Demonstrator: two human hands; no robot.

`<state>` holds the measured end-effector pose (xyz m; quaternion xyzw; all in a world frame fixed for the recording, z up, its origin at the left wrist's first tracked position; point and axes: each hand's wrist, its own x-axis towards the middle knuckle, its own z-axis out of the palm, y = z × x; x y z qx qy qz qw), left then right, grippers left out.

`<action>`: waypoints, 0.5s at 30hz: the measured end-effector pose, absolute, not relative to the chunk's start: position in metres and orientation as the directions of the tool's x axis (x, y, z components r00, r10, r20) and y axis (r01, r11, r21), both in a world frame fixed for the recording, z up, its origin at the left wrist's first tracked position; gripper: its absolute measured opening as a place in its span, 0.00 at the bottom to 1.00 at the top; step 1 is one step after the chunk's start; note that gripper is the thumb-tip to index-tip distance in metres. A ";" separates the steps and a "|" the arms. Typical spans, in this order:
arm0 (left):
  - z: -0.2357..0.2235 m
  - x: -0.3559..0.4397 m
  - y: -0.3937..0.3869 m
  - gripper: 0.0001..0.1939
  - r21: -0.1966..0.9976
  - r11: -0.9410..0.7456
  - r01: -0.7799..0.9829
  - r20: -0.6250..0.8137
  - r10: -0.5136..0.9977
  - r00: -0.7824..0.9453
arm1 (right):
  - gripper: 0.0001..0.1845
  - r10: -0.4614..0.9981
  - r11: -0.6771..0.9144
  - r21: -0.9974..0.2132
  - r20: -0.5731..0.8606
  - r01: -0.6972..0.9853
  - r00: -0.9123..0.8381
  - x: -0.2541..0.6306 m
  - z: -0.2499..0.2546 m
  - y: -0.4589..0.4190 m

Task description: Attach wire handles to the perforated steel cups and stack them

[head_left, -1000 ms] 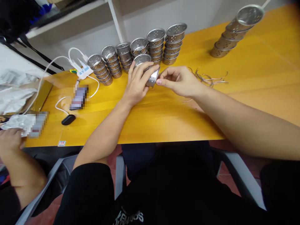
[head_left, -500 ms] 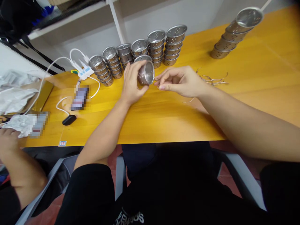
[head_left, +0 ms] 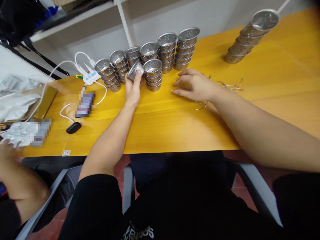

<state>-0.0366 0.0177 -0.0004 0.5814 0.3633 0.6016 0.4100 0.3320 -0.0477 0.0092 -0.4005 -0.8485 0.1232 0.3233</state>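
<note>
My left hand (head_left: 133,89) is closed around a perforated metal cup (head_left: 133,70), tilted, with the thumb pressed on its side. Just right of it stands a short stack of similar cups (head_left: 153,74), apart from the row behind. My right hand (head_left: 193,85) hovers over the table, its fingers curved and apart, with nothing visible between them. Thin bent metal wires (head_left: 231,86) lie scattered beyond and beside the right wrist. One curved wire (head_left: 202,107) lies below that wrist, partly hidden by it.
Several cup stacks (head_left: 166,50) line the table's back edge. A taller leaning stack (head_left: 240,45) stands at right. To the left are a power strip (head_left: 90,77), a phone (head_left: 85,105), a black oval device (head_left: 73,127) and cables. Another person's arm (head_left: 22,180) is at far left.
My left hand has carried the cup left, away from my right hand, and turned it over to the side. The short stack has come into full view. My right fingers have spread and drawn back slightly.
</note>
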 end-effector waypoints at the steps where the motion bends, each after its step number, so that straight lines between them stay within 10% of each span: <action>1: 0.003 -0.033 0.014 0.55 0.923 -0.376 -0.083 0.378 0.926 0.011 | 0.37 0.761 0.647 -0.483 0.460 0.590 -0.457 0.328 0.010 -0.051; 8: 0.031 -0.012 -0.026 0.55 0.907 -0.419 -0.036 0.417 0.907 -0.058 | 0.65 0.761 0.631 -0.688 0.458 0.358 -0.460 0.300 0.014 -0.067; 15: 0.021 -0.020 -0.011 0.65 0.844 -0.524 0.111 0.528 0.849 -0.003 | 0.39 0.760 0.610 -0.730 0.429 0.309 -0.488 0.289 0.031 -0.084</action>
